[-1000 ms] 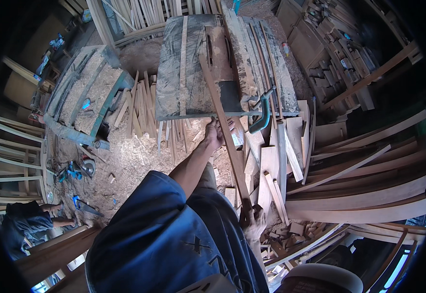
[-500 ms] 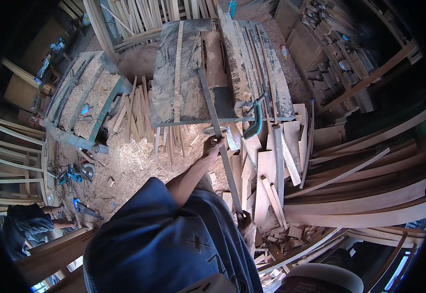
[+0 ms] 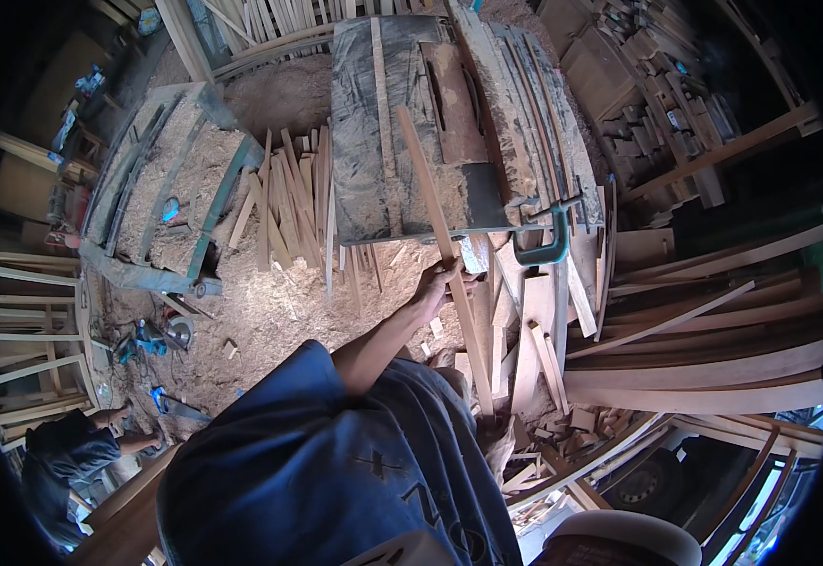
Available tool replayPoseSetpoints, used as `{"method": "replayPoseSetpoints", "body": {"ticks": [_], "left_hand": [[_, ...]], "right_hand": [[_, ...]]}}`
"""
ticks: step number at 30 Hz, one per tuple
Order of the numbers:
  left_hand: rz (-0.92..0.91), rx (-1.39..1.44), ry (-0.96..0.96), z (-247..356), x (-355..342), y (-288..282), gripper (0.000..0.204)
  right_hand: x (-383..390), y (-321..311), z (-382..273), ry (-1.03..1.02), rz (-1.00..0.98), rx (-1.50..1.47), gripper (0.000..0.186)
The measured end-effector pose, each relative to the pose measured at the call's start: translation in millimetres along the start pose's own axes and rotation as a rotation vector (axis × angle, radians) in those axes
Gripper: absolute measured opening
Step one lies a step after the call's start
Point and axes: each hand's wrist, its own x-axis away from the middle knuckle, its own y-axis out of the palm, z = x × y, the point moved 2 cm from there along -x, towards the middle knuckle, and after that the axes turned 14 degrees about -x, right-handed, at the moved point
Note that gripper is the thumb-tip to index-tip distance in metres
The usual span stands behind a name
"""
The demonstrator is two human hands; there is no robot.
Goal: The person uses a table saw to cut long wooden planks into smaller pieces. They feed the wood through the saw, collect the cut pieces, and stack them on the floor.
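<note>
A long, narrow wood strip (image 3: 428,198) slants from the machine table (image 3: 360,123) back toward my body. Its far end lies over the dusty table top, left of the slotted brown insert plate. My left hand (image 3: 438,286) is closed around the strip just off the table's near edge. Down by my right side, my right hand (image 3: 496,443) grips the strip's near end, its fingers partly in shadow. A green C-clamp (image 3: 560,241) is fixed at the table's near edge, holding the long wooden fence (image 3: 487,90).
Thin sticks (image 3: 289,198) lean left of the table, beside a sawdust-covered bench (image 3: 171,189). Offcut boards (image 3: 534,340) stand at right, near stacked curved planks (image 3: 704,363). A circular saw (image 3: 178,332) lies on the sawdust floor. Another person (image 3: 72,448) is at the lower left.
The view has shifted, so the table and clamp sit farther right. The strip has turned, now showing a lighter brown face instead of a dark one. Both hands stay on it.
</note>
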Motion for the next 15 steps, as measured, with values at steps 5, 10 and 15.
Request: {"method": "replayPoseSetpoints", "body": {"ticks": [5,10,15], "left_hand": [[-0.062,-0.021,0.011,26,40,-28,0.025],[-0.11,0.03,0.032,41,55,-43,0.024],[-0.141,0.102,0.019,52,70,-40,0.059]], "right_hand": [[44,28,-17,0.007,-0.033,-0.157,0.041],[62,44,-31,-0.043,-0.063,-0.146,0.038],[57,51,-44,0.017,-0.181,-0.176,0.036]]}}
